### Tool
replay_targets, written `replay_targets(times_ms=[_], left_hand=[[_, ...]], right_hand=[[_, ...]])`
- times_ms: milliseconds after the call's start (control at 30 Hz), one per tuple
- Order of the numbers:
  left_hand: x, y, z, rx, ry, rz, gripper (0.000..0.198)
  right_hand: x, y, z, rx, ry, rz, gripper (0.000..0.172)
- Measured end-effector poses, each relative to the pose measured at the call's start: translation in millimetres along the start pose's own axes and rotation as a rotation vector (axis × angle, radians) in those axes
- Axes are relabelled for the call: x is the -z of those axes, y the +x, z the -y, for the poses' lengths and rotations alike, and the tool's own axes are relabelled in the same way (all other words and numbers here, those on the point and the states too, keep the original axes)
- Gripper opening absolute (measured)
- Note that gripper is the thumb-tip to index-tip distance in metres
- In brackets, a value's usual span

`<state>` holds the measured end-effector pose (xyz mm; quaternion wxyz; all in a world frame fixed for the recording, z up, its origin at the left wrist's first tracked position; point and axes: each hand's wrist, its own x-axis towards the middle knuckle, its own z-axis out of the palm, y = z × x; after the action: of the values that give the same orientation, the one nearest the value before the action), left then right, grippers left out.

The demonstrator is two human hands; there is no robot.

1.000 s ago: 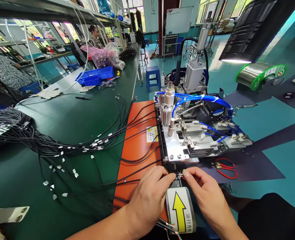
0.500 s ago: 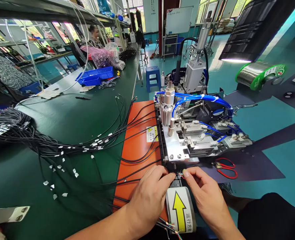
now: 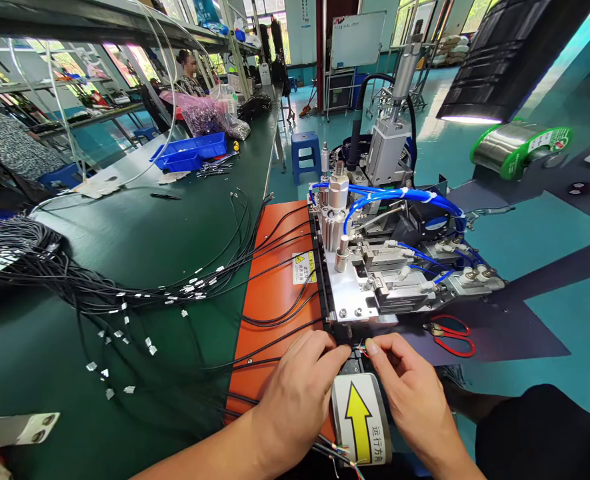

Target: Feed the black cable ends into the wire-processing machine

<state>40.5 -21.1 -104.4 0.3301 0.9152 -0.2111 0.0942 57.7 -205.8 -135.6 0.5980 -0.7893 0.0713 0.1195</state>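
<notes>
My left hand (image 3: pixel 302 387) is closed at the near edge of the machine (image 3: pixel 345 287), thumb and forefinger together by a cable end whose black jacket is mostly hidden under the hand. Thin coloured wires (image 3: pixel 360 348) fan out of that end. On their right side, my right hand (image 3: pixel 409 387) pinches the wire tips between thumb and forefinger. Just below both hands lies a white plate with a yellow arrow (image 3: pixel 359 420). Several stripped cable ends (image 3: pixel 342 453) with bare coloured wires stick out under my left wrist.
Black cables (image 3: pixel 175 293) with white tags run across the green table (image 3: pixel 175 233) and orange plate (image 3: pixel 279 267). Red-handled cutters (image 3: pixel 452 335) lie right of the machine. A solder spool (image 3: pixel 522 150) and black lamp (image 3: pixel 505 63) hang at upper right. Another person (image 3: pixel 189 73) sits far back.
Hardly anything differs. Both hands keep their places at the wires, with only a very slight shift of the right fingertips.
</notes>
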Motion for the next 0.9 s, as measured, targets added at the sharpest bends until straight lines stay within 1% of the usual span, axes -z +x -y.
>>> replay_targets(times_ms=[267, 433, 667, 900], left_hand=[[-0.2, 0.0, -1.1, -0.003, 0.013, 0.0, 0.024], [-0.6, 1.0, -1.0, -0.019, 0.065, -0.008, 0.025], [-0.1, 0.4, -0.3, -0.036, 0.12, 0.004, 0.024], [-0.8, -0.7, -0.7, -0.025, 0.134, 0.027, 0.024]], right_hand=[[-0.5, 1.6, 0.3, -0.029, -0.055, -0.003, 0.041], [-1.4, 2.4, 0.3, -0.052, -0.075, -0.011, 0.042], [-3.9, 4.4, -3.3, -0.027, -0.076, -0.003, 0.04], [-2.8, 3.4, -0.7, 0.004, -0.138, -0.026, 0.041]])
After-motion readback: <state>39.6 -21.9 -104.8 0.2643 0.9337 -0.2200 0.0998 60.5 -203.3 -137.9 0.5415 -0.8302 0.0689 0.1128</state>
